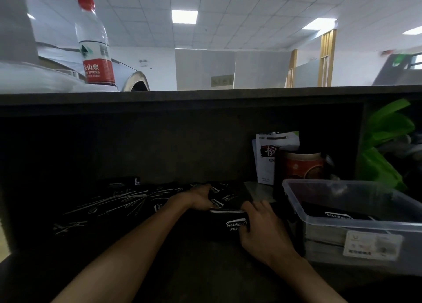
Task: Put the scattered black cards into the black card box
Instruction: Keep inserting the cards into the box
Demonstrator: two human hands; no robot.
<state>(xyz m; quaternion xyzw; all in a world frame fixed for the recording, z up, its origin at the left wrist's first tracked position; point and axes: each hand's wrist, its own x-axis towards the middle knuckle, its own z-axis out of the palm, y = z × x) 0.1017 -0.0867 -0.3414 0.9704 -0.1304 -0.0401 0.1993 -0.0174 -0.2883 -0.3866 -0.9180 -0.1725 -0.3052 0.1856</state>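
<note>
Your right hand [260, 229] gripped the box [230, 225], your left hand [201, 197] pinched cards [219, 201] at its mouth, and plenty lay scattered [118, 202] on the surface.

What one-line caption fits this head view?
Both hands, left hand and right hand, hold a black card box amid scattered black cards on a dark shelf.

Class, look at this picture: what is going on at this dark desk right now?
A person is gathering black cards with white print. The right hand grips a black card box with white lettering, while the left hand holds a small stack of cards at its opening. Many more scattered black cards lie spread on the dark desk to the left. A clear plastic tub sits at the right, and a red-capped water bottle stands on the shelf above.
</note>
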